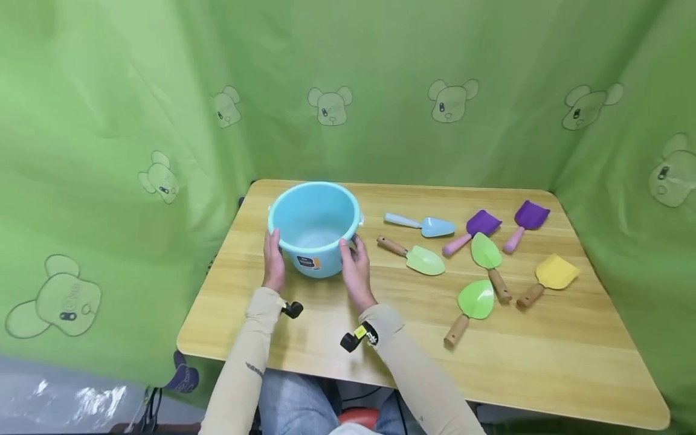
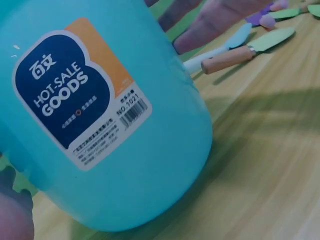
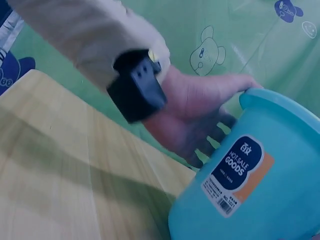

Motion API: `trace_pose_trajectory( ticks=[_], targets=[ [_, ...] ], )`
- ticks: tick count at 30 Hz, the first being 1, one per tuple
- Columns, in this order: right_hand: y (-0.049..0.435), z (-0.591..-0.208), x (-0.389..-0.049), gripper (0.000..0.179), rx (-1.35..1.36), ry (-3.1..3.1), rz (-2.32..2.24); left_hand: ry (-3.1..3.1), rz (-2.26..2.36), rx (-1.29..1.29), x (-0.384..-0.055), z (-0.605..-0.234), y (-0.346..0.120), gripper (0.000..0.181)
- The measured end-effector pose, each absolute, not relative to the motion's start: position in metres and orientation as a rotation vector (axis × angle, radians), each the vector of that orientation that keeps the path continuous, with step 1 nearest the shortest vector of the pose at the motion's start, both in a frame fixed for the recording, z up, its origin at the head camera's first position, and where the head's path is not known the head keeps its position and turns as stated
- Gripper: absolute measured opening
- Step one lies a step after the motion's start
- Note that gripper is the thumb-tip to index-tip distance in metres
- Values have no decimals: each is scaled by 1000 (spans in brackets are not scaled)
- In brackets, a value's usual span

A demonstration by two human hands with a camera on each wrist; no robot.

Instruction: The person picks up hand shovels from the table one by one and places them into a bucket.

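A light blue plastic bucket [image 1: 319, 261] stands upright toward the left of the table, and its mouth shows nothing inside. Its printed label [image 2: 75, 95] faces the person. My left hand [image 1: 274, 261] holds the bucket's left side, the thumb at the rim; the right wrist view shows the left hand's [image 3: 195, 107] fingers along the outer wall. On the opposite side, my right hand [image 1: 356, 272] holds the bucket with its thumb at the rim. Part of the right hand [image 2: 210, 22] appears at the top of the left wrist view. Whether the base touches the table, I cannot tell.
Several small trowels lie right of the bucket on the wooden table [image 1: 380, 338]: blue [image 1: 437, 227], pale green [image 1: 426, 261], two purple [image 1: 484, 223] [image 1: 531, 215], two leaf-shaped green [image 1: 486, 251] [image 1: 476, 299], and yellow [image 1: 557, 272]. A green curtain [image 1: 380, 145] surrounds the table.
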State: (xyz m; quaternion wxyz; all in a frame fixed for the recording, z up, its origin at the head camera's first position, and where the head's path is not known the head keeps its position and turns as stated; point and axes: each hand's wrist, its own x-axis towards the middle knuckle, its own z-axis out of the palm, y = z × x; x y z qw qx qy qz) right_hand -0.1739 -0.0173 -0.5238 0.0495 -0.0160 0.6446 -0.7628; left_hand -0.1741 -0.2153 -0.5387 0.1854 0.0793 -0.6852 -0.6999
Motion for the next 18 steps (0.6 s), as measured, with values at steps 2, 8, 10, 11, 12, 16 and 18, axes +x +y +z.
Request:
trace_pose_trajectory(
  ticks=[2, 8, 10, 11, 12, 16, 18],
  targets=[
    [-16, -523, -172, 70, -31, 1990, -2299, -1894, -1986, 202, -177, -540, -213, 63],
    [-28, -521, -163, 73, -101, 2017, -2183, -1791, -2011, 214, -163, -541, -228, 60],
    [-35, -520, -159, 74, -160, 1990, -2146, -1751, -2012, 254, -156, -537, -237, 61],
    [-38, -519, -158, 75, -183, 1972, -2129, -1742, -2008, 279, -154, -535, -242, 62],
    [-40, -519, -156, 75, -208, 1963, -2107, -1736, -2004, 291, -151, -533, -247, 62],
    [-34, -522, -152, 75, -253, 1986, -1999, -1765, -2011, 288, -145, -528, -257, 62],
    [-21, -526, -150, 74, -283, 2006, -1957, -1784, -2022, 274, -141, -528, -259, 61]
  ],
)
